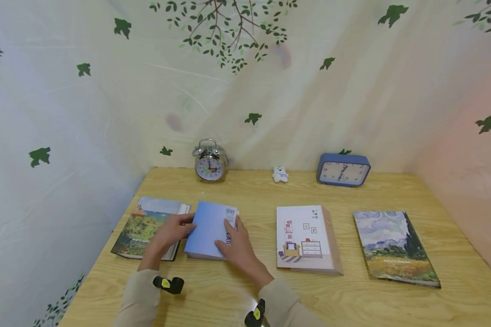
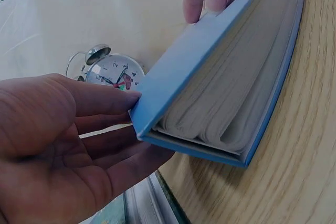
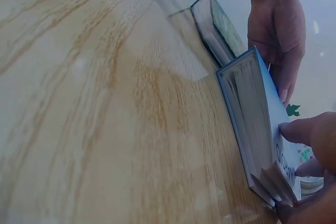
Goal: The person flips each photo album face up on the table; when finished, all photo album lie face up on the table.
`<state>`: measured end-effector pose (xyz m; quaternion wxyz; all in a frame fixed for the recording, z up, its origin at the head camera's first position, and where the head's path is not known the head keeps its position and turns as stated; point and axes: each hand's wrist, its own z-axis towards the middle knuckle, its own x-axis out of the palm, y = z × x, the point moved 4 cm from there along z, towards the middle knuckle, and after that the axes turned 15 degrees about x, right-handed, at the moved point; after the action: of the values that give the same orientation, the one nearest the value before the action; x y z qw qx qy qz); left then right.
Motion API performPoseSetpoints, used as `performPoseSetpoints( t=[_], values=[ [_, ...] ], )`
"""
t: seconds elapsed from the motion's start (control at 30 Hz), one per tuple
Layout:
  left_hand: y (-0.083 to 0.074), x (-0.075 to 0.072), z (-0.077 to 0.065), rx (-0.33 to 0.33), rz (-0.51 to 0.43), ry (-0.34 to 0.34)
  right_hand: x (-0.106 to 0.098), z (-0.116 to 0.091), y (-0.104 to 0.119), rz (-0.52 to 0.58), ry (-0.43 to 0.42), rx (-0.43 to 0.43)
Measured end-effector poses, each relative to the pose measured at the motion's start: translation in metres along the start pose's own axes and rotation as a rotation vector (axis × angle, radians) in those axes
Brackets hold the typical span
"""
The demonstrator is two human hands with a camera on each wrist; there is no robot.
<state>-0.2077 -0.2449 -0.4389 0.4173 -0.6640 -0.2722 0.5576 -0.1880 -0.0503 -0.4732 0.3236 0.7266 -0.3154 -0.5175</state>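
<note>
A thick blue photo album [image 1: 207, 229] with a barcode and dark lettering on its cover lies between both hands in the head view. My left hand [image 1: 172, 232] holds it by its spine side, thumb on the cover's edge and the other fingers around the spine in the left wrist view. With thumb on the cover and fingertips at the opposite edge, my right hand [image 1: 240, 243] grips the album's right side. Its page block [image 2: 226, 93] shows between the covers. Just left, partly behind my left hand, lies an album with a garden painting [image 1: 147, 227].
Right of the hands lie a white album with furniture drawings [image 1: 298, 238] and a landscape-painted album [image 1: 394, 247]. Along the back of the wooden table [image 1: 253, 200] stand a silver twin-bell alarm clock [image 1: 210, 165], a small white bear figure [image 1: 280, 175] and a blue clock [image 1: 343, 170].
</note>
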Motion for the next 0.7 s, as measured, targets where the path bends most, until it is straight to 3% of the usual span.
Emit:
performPoseSetpoints(
  t=[0.23, 0.4, 0.57, 0.7],
  values=[
    [0.006, -0.001, 0.001, 0.007, 0.014, 0.011, -0.001, -0.002, 0.0, -0.025, -0.003, -0.005],
    [0.001, -0.001, 0.001, -0.005, 0.079, -0.003, -0.006, -0.001, -0.002, 0.013, -0.014, -0.009],
    [-0.012, -0.002, 0.002, -0.002, 0.158, -0.102, -0.017, 0.002, -0.002, 0.053, -0.042, -0.008],
    [-0.029, 0.001, 0.004, 0.053, 0.186, -0.224, -0.03, 0.004, -0.001, 0.037, -0.093, -0.022]
  ],
)
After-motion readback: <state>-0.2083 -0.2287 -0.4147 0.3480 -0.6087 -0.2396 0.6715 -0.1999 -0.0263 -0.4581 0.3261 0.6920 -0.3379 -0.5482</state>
